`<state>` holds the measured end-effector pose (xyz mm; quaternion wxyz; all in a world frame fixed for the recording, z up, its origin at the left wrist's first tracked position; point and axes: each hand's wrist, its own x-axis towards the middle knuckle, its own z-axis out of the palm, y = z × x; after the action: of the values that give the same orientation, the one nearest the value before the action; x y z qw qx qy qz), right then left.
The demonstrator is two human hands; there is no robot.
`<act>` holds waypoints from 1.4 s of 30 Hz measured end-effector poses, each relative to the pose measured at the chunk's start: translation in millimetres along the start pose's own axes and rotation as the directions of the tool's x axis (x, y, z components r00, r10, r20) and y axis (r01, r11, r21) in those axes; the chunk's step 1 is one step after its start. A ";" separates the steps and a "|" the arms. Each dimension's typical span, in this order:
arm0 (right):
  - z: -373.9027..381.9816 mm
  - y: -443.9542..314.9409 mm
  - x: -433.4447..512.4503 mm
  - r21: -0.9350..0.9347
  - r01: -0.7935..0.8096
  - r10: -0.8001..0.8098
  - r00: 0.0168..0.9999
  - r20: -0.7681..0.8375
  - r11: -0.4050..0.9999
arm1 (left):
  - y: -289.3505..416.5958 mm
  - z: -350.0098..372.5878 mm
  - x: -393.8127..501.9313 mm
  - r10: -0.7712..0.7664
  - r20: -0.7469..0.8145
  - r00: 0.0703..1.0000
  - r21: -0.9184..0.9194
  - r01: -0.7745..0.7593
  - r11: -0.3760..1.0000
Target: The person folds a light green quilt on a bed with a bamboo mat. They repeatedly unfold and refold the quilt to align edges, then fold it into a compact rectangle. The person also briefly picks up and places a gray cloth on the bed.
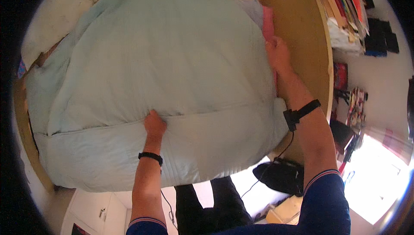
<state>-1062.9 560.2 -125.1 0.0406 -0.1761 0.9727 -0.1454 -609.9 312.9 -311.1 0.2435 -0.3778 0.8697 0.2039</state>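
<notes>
A pale green bedsheet spreads over the bed before me, with a long crease running across it and its near part hanging over the front edge. My left hand is closed in a fist on the cloth at that crease, apparently pinching it. At the sheet's right edge, my right hand is curled around the cloth beside the wooden side board. Its fingertips are partly hidden. Pink fabric shows from under the sheet just beyond this hand.
A tall wooden board borders the bed on the right. Off-white cushions or bedding lie at the far left. A black bag-like item and a pale box are on the floor. A white cabinet stands at lower left. Thin cables hang from both wrists.
</notes>
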 end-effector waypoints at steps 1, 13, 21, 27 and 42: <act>10.5 -9.0 16.5 -0.011 0.020 -0.021 0.999 -0.042 1.000 | -0.4 -0.1 0.8 -0.004 -0.023 1.000 0.009 0.004 1.000; 21.4 -130.6 -104.3 0.045 0.829 -0.813 0.535 0.229 0.558 | -1.7 -9.5 -1.5 -0.113 0.091 0.989 0.007 0.113 0.994; 65.2 -83.8 -172.2 0.193 0.402 -0.430 0.662 0.614 0.895 | -10.4 -3.4 -1.7 -0.034 0.026 0.999 0.036 0.033 0.999; 116.9 -132.7 -152.2 0.461 0.236 -0.446 0.789 0.423 0.855 | -10.4 1.0 -5.2 -0.051 -0.005 0.999 0.021 0.051 0.998; 129.2 -170.9 -92.4 0.490 -0.318 -0.133 0.716 0.685 0.812 | -18.2 22.1 4.4 -0.018 -0.011 1.000 0.049 0.019 0.999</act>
<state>-903.1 405.2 -195.1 0.4593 -0.1447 0.8019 -0.3536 -592.8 310.9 -334.4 0.2499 -0.3809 0.8722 0.1783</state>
